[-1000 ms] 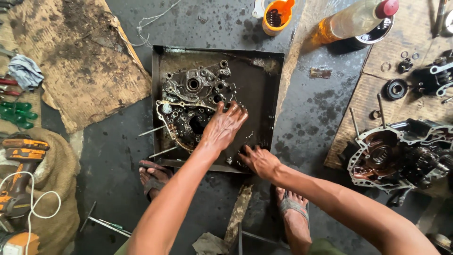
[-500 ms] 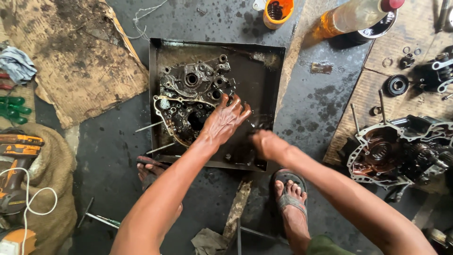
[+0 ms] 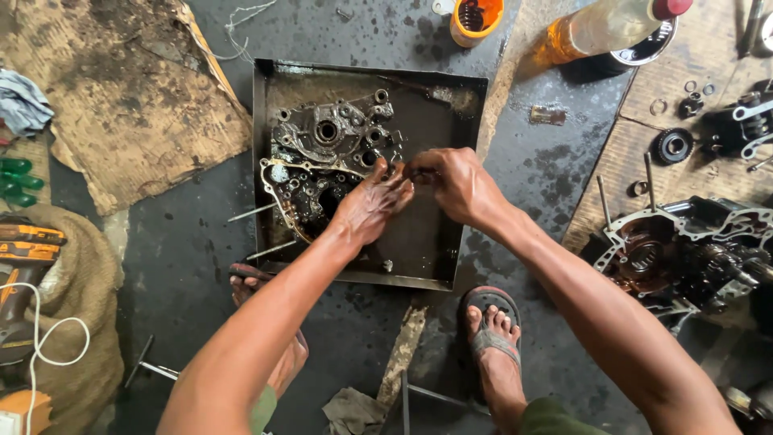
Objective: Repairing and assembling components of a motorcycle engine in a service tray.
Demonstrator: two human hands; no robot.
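Black oily metal tray (image 3: pixel 274 121) holding engine casing (image 3: pixel 322 153), my left hand (image 3: pixel 370 205) and right hand (image 3: pixel 455 181) meeting above it, fingertips pinched together, pinched item unclear, second engine block (image 3: pixel 684 250) well right.

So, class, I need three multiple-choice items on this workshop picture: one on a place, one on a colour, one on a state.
1. Where does the greasy engine cover lie?
A. in the dark metal tray
B. on the cardboard
C. on the sack

2. What colour is the small cup above the tray?
A. blue
B. orange
C. white

3. How are the left hand and right hand placed?
A. far apart
B. together over the tray
C. resting on the feet

Answers: 1 A, the cover sits inside the tray's walls. 2 B, its rim and side are orange. 3 B, the fingertips meet above the tray; what they pinch is too small to tell.
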